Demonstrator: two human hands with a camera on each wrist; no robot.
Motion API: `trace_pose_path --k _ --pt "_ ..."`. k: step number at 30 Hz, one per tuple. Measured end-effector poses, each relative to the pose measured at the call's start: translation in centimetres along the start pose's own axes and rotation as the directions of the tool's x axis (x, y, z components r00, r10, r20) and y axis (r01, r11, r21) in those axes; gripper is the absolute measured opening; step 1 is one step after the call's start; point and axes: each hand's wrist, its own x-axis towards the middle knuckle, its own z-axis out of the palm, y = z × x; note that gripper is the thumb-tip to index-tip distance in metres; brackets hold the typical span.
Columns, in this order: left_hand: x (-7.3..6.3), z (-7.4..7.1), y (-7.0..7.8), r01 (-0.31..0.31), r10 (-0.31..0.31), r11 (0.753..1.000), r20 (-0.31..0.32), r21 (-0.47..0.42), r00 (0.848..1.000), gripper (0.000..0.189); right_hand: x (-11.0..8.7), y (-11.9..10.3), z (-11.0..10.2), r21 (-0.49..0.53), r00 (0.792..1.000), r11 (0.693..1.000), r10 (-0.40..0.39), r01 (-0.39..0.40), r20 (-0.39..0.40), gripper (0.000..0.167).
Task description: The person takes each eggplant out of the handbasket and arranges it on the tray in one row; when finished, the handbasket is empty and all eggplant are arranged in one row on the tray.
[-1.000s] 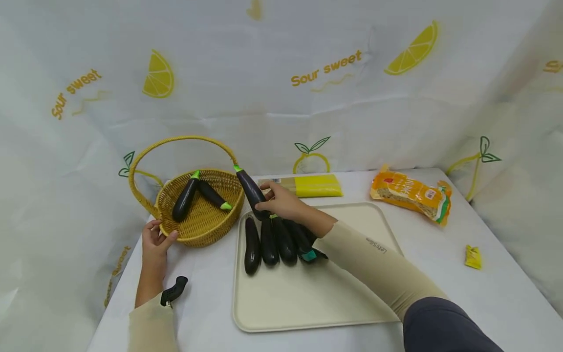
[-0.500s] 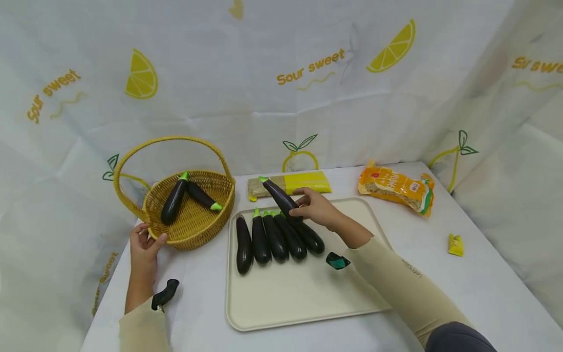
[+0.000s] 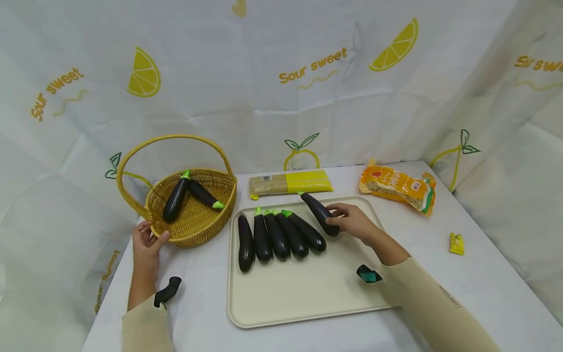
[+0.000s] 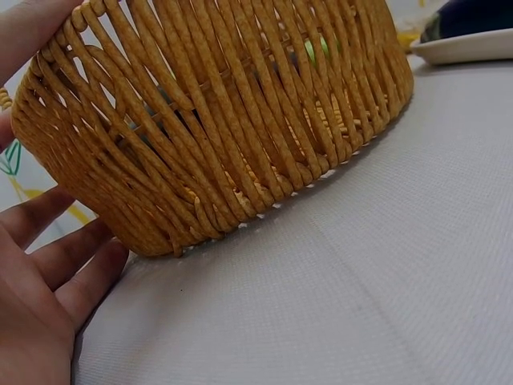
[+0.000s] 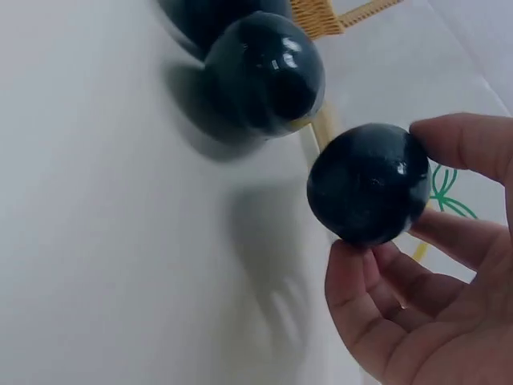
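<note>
My right hand (image 3: 354,225) pinches a dark eggplant (image 3: 320,215) by its thick end, thumb on one side and fingers on the other. In the right wrist view this eggplant (image 5: 369,184) hangs slightly above the tray, and its shadow falls beneath. Several more eggplants (image 3: 277,237) lie side by side on the cream tray (image 3: 303,298), left of my right hand. My left hand (image 3: 146,249) holds the near left side of a wicker basket (image 3: 200,238); in the left wrist view, its fingers touch the woven wall (image 4: 240,136). Two eggplants (image 3: 176,198) lie inside the basket.
Behind the tray lies a yellow-and-tan flat packet (image 3: 290,183). An orange food bag (image 3: 398,188) sits at the back right, with a small yellow packet (image 3: 456,243) nearer. The basket's tall handle (image 3: 176,137) arches up. A printed white curtain (image 3: 246,88) stands behind the table.
My right hand has carried its eggplant rightward from beside the basket, over the row, to the row's right side. My left hand stays at the basket. The head view has shifted slightly.
</note>
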Motion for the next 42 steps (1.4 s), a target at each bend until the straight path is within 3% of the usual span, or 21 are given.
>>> trace_pose_path --k 8,16,20,23,26,31,34,38,40,42 --pt "0.0 -0.1 0.1 0.018 -0.018 1.000 -0.010 0.009 1.000 0.052 -1.6 1.1 1.2 -0.035 0.996 0.999 0.016 -0.013 0.084 0.050" --pt "0.0 0.1 0.1 0.014 -0.014 1.000 -0.005 0.025 1.000 0.052 -0.8 0.7 0.7 -0.163 0.998 0.987 0.014 -0.002 0.068 0.053" --pt "0.2 -0.1 0.0 0.014 -0.014 0.999 -0.006 0.034 1.000 0.053 0.9 -1.9 0.6 -0.242 0.998 0.969 -0.042 0.050 0.039 0.055" --pt "0.3 -0.2 -0.1 0.008 -0.007 1.000 -0.013 0.028 1.000 0.053 2.7 -5.0 2.0 -0.295 0.992 0.948 -0.107 0.122 0.067 0.052" --pt "0.2 0.0 -0.2 0.001 -0.001 1.000 -0.007 0.026 1.000 0.053 4.8 -8.4 4.5 -0.350 0.975 0.911 -0.181 0.216 0.131 0.048" --pt "0.0 0.2 -0.8 0.005 -0.006 0.999 0.014 0.035 1.000 0.052 9.0 -13.7 10.1 -0.416 0.928 0.835 -0.278 0.361 0.248 0.042" --pt "0.0 0.2 -1.1 0.003 -0.003 1.000 0.009 0.025 1.000 0.050 11.6 -16.3 13.4 -0.438 0.910 0.804 -0.303 0.403 0.282 0.044" --pt "0.1 0.0 -1.0 -0.019 0.019 1.000 0.013 0.025 1.000 0.051 14.4 -18.7 17.2 -0.477 0.902 0.768 -0.328 0.428 0.280 0.052" --pt "0.2 -0.1 -0.9 -0.030 0.029 0.999 0.017 0.034 0.999 0.051 15.4 -19.3 18.8 -0.547 0.900 0.715 -0.328 0.435 0.286 0.051" --pt "0.4 -0.2 -0.7 -0.030 0.030 0.999 0.017 0.040 0.999 0.051 16.1 -19.5 20.1 -0.637 0.899 0.634 -0.315 0.438 0.304 0.041"
